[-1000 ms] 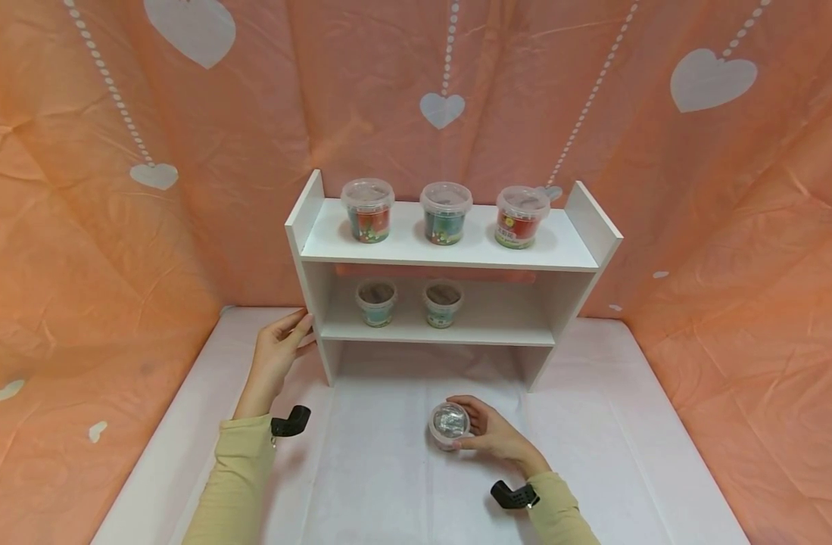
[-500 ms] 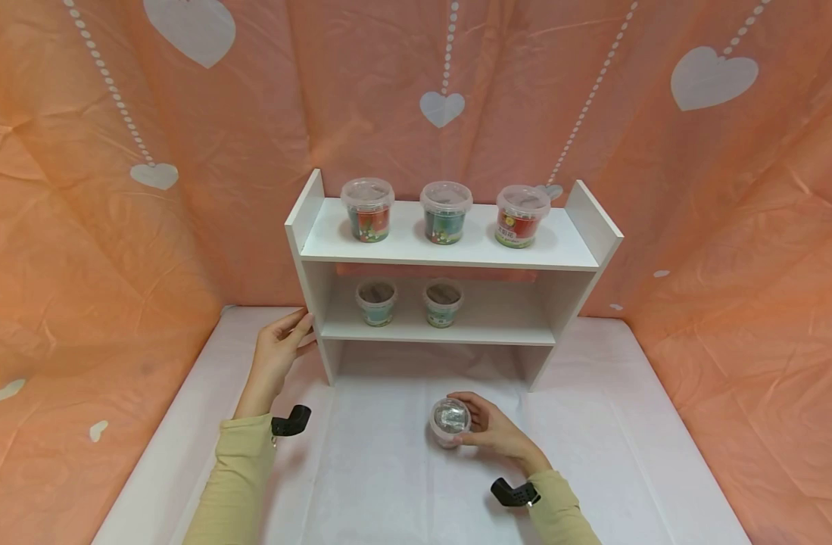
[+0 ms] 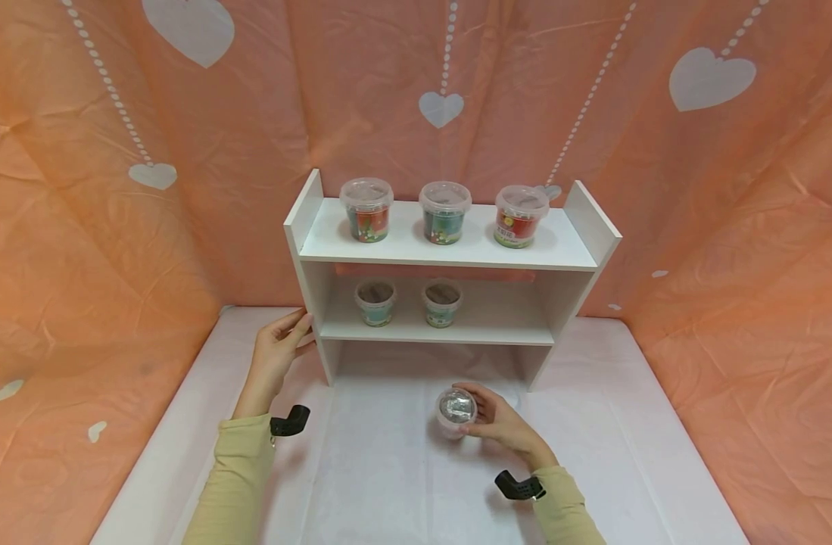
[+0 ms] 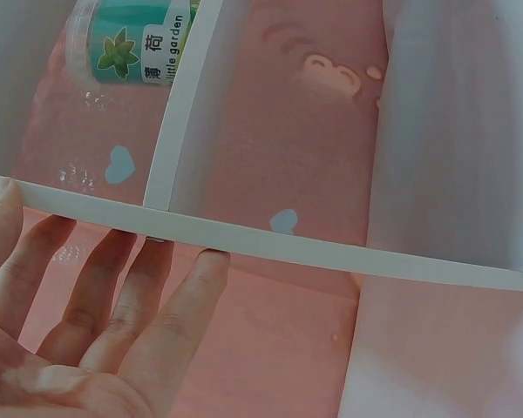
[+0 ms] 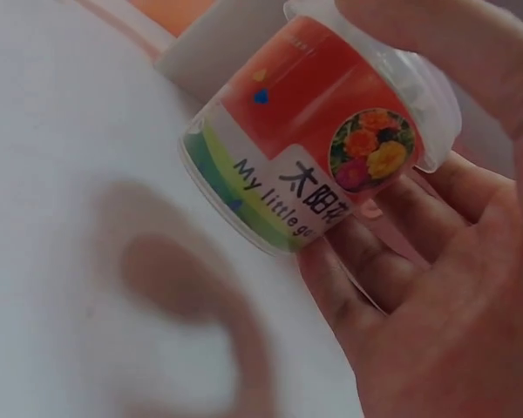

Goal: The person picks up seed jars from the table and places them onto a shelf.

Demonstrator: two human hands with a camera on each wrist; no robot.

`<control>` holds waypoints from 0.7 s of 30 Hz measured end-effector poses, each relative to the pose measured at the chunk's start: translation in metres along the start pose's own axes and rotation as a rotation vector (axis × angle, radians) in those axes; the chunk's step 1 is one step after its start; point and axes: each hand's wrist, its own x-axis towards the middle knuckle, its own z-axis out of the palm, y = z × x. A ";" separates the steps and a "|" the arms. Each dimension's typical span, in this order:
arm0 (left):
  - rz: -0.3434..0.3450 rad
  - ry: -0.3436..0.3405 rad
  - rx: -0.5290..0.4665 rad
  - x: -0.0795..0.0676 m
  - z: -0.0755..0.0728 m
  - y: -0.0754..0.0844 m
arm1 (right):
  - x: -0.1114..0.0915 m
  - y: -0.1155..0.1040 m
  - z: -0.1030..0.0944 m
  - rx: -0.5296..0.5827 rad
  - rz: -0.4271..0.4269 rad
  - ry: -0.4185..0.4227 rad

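Note:
My right hand [image 3: 507,428] grips a small lidded plastic tub [image 3: 456,409] by its side, thumb in front and fingers behind. In the right wrist view the tub [image 5: 288,131] shows a red and green label with flowers; it is tilted and held above the white table, its shadow falling apart from it. At the left of a white two-tier shelf [image 3: 436,334], my left hand [image 3: 277,354] touches the side panel. The left wrist view shows these fingers [image 4: 187,300] nearly straight, tips against the panel, thumb at its edge.
Three lidded tubs stand on the top tier, the middle one [image 3: 444,216] green, its neighbours red-labelled. Two smaller-looking green tubs, one a left tub [image 3: 375,304], stand on the lower tier. An orange curtain [image 3: 375,91] with hearts hangs behind the table [image 3: 375,469].
My right hand has raised the tub off the table and shifted it slightly toward the shelf and to the right. The left hand stays at the side panel.

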 end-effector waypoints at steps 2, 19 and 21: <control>-0.001 0.000 0.001 0.000 0.000 0.000 | -0.001 -0.004 -0.002 -0.011 0.006 0.010; 0.017 -0.002 0.009 0.002 -0.001 -0.003 | -0.005 -0.049 -0.021 -0.023 -0.116 0.033; 0.019 -0.002 0.007 0.002 -0.001 -0.003 | -0.004 -0.054 -0.023 -0.030 -0.123 0.035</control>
